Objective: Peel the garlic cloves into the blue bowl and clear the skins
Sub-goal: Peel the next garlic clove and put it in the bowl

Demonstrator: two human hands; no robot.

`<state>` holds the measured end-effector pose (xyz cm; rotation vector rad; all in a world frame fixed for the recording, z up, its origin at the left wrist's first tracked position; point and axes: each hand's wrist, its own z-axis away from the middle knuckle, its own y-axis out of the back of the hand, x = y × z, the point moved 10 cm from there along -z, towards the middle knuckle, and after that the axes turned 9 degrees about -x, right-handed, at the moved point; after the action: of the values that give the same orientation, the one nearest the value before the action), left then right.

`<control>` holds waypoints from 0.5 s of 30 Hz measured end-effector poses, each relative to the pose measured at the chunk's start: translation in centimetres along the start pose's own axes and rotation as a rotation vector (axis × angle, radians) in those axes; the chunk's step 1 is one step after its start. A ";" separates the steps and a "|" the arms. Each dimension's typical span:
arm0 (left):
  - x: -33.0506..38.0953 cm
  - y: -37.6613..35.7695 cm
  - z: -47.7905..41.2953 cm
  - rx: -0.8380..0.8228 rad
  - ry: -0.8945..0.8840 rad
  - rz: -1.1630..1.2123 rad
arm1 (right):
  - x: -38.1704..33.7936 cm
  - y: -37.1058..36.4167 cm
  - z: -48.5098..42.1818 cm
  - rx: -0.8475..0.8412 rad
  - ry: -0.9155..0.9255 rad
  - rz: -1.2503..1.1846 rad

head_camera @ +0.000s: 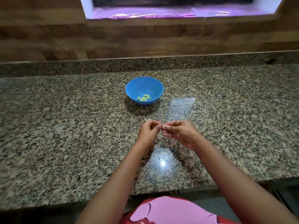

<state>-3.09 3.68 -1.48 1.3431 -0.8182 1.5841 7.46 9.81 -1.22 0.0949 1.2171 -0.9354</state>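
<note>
A single garlic clove is pinched between both hands, held just above the table in front of the person. It is small and blurred, so I cannot tell how much skin is still on it. The left hand has its grip closed, thumb and curled fingers meeting on the clove's left end. The right hand clamps the other end between thumb and forefinger, with its other fingers folded under. A pale skin scrap shows at the left hand's knuckles. Whether it lies on the table or clings to the fingers is unclear.

Beyond the hands stands one blue bowl, upright and apart from them, with bare granite between. It holds a small cluster of peeled cloves, about half a dozen, though blur prevents an exact count.

The bowl sits mid-table, well away from every edge. Granite stretches wide to its left and right. The table's front edge runs close to the person's pink and red shirt, and a raised granite lip bounds the rear. Behind it rises a wood-patterned wall with a purple-lit opening.
</note>
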 end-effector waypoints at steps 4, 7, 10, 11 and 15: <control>-0.6 0.1 -0.1 0.021 0.049 -0.062 | 0.1 -0.6 -0.5 0.019 0.011 0.021; -1.0 0.3 0.1 0.035 0.074 -0.091 | 0.5 -0.8 -0.8 0.037 0.006 0.000; -1.0 0.7 0.2 0.061 0.068 -0.157 | 1.0 -1.0 -1.2 0.067 -0.011 -0.027; -0.9 0.8 0.2 0.062 0.064 -0.182 | 1.3 -1.0 -1.4 0.081 -0.021 -0.042; -0.6 0.9 0.3 0.036 0.018 -0.294 | 1.8 -1.2 -2.3 0.137 -0.053 -0.135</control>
<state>-3.78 2.91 -1.99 1.4017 -0.5535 1.3828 5.01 9.23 -3.15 0.0972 1.1204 -1.1322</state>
